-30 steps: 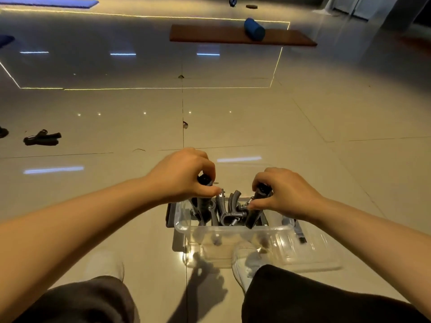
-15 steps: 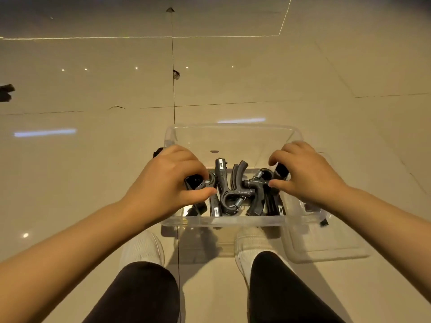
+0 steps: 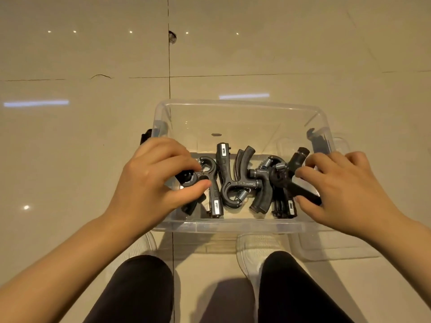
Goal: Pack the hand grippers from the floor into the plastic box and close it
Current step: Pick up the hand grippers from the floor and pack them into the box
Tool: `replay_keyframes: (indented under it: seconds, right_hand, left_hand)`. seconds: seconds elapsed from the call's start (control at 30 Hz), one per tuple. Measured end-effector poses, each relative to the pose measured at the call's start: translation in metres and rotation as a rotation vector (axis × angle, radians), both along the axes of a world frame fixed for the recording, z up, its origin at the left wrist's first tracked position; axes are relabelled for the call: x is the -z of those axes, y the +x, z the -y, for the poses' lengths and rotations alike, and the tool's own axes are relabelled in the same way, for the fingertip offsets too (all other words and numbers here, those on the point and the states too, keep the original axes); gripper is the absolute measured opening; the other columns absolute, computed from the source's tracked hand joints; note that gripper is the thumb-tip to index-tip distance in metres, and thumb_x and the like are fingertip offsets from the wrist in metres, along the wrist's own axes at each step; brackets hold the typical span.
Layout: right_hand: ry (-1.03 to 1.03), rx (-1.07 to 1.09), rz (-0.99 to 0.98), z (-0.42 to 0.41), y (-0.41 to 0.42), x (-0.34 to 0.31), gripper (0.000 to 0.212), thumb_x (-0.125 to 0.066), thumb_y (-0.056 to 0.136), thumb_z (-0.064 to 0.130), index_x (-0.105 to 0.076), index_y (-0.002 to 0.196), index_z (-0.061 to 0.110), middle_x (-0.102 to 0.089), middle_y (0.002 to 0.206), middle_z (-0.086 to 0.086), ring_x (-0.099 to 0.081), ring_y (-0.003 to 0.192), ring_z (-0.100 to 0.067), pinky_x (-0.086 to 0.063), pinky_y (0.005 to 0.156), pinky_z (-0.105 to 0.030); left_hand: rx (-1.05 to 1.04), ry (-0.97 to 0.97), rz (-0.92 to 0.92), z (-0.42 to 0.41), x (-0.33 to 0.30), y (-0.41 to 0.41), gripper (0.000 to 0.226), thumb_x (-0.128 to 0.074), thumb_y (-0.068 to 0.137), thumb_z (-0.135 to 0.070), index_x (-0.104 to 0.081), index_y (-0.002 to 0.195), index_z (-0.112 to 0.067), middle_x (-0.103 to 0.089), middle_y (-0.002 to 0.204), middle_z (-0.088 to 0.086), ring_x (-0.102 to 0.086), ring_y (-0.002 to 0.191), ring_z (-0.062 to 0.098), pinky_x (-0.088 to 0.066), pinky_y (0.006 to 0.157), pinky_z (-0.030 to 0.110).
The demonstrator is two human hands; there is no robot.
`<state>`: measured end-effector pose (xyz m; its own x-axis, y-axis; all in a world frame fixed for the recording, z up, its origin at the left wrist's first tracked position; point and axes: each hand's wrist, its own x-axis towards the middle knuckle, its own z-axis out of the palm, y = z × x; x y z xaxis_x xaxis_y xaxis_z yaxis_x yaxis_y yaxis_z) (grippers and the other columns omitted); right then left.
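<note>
**Two more grippers go down into the box**

A moment ago both hands held grippers up above the box. Now they are low, inside it. The left hand [image 3: 149, 183] has its fingers and thumb curled round one black hand gripper [image 3: 193, 179] at the left side of the box. The right hand [image 3: 345, 192] pinches another hand gripper [image 3: 293, 176] at the right side; that one lies tilted across the ones below it. Neither is let go yet.

That likely means these two are almost packed. More grippers [image 3: 235, 183] already lie in the middle of the plastic box [image 3: 233, 226], side by side and partly on top of each other. The box sits on the floor [image 3: 93, 136], just in front of the person's feet. It is open. The lid [image 3: 331, 250] seems to lie flat on the floor at the right, partly under the box, so closing is not done yet.

The box is see-through, with thin, smooth walls and round corners. The grippers are black, with curved handles and shiny metal springs. The floor is smooth, glossy tile with thin dark lines.
</note>
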<state>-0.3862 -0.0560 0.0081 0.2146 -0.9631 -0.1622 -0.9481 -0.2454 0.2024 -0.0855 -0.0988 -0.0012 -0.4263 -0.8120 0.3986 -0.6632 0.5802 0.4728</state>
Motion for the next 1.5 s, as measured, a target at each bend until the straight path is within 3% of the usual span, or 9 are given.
replay_keyframes:
  seconds: [0.13, 0.3, 0.57, 0.77, 1.03, 1.13, 1.27, 1.37, 1.5]
  right_hand:
    - [0.088, 0.037, -0.06, 0.006, 0.0, -0.004, 0.039, -0.053, 0.073, 0.054, -0.067, 0.089, 0.021, -0.063, 0.082, 0.0, -0.058, 0.076, -0.027, -0.028, 0.075, -0.039]
    - [0.081, 0.075, 0.017, 0.02, 0.015, -0.018, 0.045, -0.039, 0.08, 0.053, -0.063, 0.104, 0.024, -0.062, 0.101, 0.002, -0.057, 0.093, -0.025, -0.029, 0.084, -0.04]
    - [0.269, 0.01, 0.844, 0.047, 0.083, -0.016, 0.043, -0.067, 0.081, 0.04, -0.057, 0.121, 0.028, -0.056, 0.116, 0.01, -0.051, 0.106, -0.007, -0.043, 0.094, -0.03]
    - [0.396, -0.008, 1.087, 0.048, 0.09, -0.001, 0.035, -0.072, 0.081, 0.024, -0.062, 0.115, 0.028, -0.059, 0.111, 0.018, -0.053, 0.112, -0.007, -0.042, 0.099, -0.037]
    - [0.454, -0.055, 1.111, 0.049, 0.091, 0.012, 0.039, -0.068, 0.084, 0.023, -0.058, 0.122, 0.029, -0.057, 0.111, 0.027, -0.052, 0.109, 0.008, -0.038, 0.093, -0.011]
    - [0.521, -0.068, 1.153, 0.051, 0.095, 0.015, 0.048, -0.069, 0.085, 0.021, -0.053, 0.13, 0.026, -0.06, 0.118, 0.02, -0.055, 0.11, 0.005, -0.043, 0.094, -0.018]
    - [0.404, -0.17, 1.11, 0.056, 0.103, 0.017, 0.032, -0.054, 0.086, 0.033, -0.057, 0.116, 0.021, -0.063, 0.103, 0.015, -0.06, 0.095, -0.002, -0.049, 0.081, -0.026]
    - [0.218, -0.328, 0.935, 0.067, 0.103, 0.019, 0.036, -0.052, 0.086, 0.03, -0.056, 0.12, 0.018, -0.066, 0.111, 0.004, -0.062, 0.099, -0.016, -0.052, 0.079, -0.04]
    - [-0.063, -0.691, 0.553, 0.093, 0.103, 0.03, 0.024, -0.05, 0.09, 0.012, -0.062, 0.111, 0.014, -0.067, 0.105, -0.001, -0.063, 0.093, -0.024, -0.049, 0.079, -0.041]
  left_hand:
    - [0.003, -0.003, -0.029, 0.005, -0.004, -0.005, 0.029, -0.068, 0.079, -0.041, -0.073, 0.082, -0.012, -0.066, 0.086, 0.001, -0.059, 0.089, 0.021, -0.045, 0.082, 0.03]
    - [-0.006, -0.011, -0.069, 0.007, -0.01, -0.008, 0.028, -0.07, 0.079, -0.038, -0.072, 0.079, -0.011, -0.067, 0.083, 0.002, -0.059, 0.088, 0.023, -0.046, 0.081, 0.034]
    - [-0.014, -0.002, -0.17, 0.012, -0.021, -0.024, 0.026, -0.071, 0.079, -0.038, -0.071, 0.08, -0.012, -0.064, 0.081, 0.001, -0.057, 0.082, 0.018, -0.045, 0.074, 0.03]
    - [-0.01, -0.046, -0.24, 0.007, -0.015, -0.026, 0.022, -0.074, 0.078, -0.03, -0.072, 0.08, -0.008, -0.064, 0.082, 0.004, -0.058, 0.089, 0.018, -0.043, 0.081, 0.024]
    - [0.041, -0.01, -0.225, 0.008, 0.006, -0.024, 0.026, -0.074, 0.078, -0.032, -0.072, 0.08, -0.007, -0.065, 0.079, 0.004, -0.058, 0.088, 0.02, -0.045, 0.081, 0.029]
    - [0.027, -0.013, -0.228, 0.013, 0.008, -0.021, 0.025, -0.074, 0.077, -0.031, -0.072, 0.081, -0.007, -0.065, 0.079, 0.005, -0.059, 0.09, 0.021, -0.045, 0.083, 0.029]
    - [0.03, -0.035, -0.244, 0.015, 0.01, -0.021, 0.026, -0.073, 0.077, -0.031, -0.072, 0.081, -0.005, -0.066, 0.081, 0.006, -0.058, 0.098, 0.02, -0.043, 0.09, 0.028]
    - [0.055, -0.052, -0.19, 0.017, 0.013, -0.01, 0.043, -0.071, 0.077, -0.043, -0.067, 0.101, -0.007, -0.063, 0.103, 0.01, -0.05, 0.114, 0.021, -0.035, 0.101, 0.031]
    - [-0.068, 0.155, -0.095, 0.013, 0.028, 0.015, 0.069, -0.044, 0.086, -0.065, -0.034, 0.138, -0.022, -0.032, 0.144, 0.003, -0.028, 0.137, 0.024, -0.027, 0.109, 0.051]
